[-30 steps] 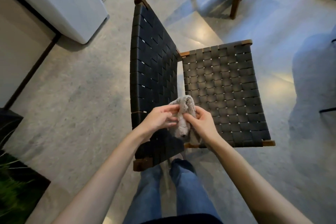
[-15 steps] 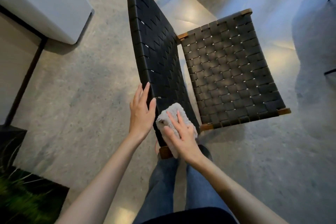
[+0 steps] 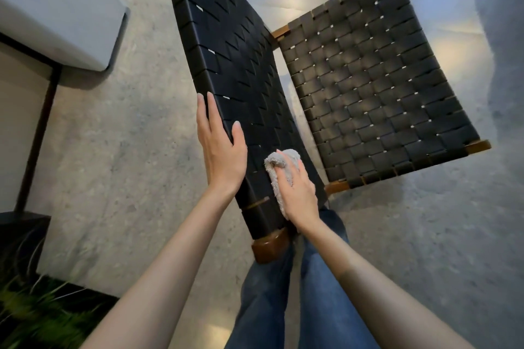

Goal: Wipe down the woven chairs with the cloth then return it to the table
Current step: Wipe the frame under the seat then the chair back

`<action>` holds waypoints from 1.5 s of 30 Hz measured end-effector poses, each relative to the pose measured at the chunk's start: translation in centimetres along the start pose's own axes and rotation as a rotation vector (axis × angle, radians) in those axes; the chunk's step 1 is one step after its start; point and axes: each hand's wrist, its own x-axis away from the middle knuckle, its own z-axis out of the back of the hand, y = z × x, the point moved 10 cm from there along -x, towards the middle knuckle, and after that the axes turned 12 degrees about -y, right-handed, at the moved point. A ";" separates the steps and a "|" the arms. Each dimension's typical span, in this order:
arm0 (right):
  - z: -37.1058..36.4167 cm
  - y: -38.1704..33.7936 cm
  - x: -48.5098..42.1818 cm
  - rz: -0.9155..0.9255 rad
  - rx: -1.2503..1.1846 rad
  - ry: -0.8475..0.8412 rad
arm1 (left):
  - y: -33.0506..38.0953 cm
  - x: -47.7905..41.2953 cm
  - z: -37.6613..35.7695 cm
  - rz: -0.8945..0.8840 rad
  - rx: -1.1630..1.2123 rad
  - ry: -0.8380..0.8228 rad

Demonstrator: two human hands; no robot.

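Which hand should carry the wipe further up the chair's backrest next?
Right. The right hand presses the cloth on the woven backrest, low down. The left hand only rests along the backrest's edge, steadying it, with no cloth.

Both bare forearms reach forward from the lower edge. The left hand point(image 3: 222, 150) lies flat, fingers straight and together, thumb spread apart. The right hand point(image 3: 297, 190), just beside it, rests palm-down with fingers nearly straight, pressing on the cloth point(image 3: 276, 176).
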 end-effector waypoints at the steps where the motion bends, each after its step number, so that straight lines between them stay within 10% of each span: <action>1: 0.1 0.8 -0.5 -0.066 -0.039 -0.002 | 0.1 -0.1 0.0 -0.003 0.001 0.009; 10: -0.9 -2.2 3.1 0.086 0.007 0.002 | 0.9 0.3 0.2 -0.056 -0.026 0.053; 25: 0.7 9.3 -7.1 -0.359 -0.261 0.055 | 1.9 0.1 -1.0 -0.214 -0.220 0.043; 35: 0.2 -2.9 2.6 0.267 -0.382 0.023 | 0.7 0.1 -0.1 -0.184 0.169 0.060; 45: 0.3 -10.7 -0.3 0.389 -0.182 0.116 | -0.9 -1.1 1.9 -0.217 0.306 0.066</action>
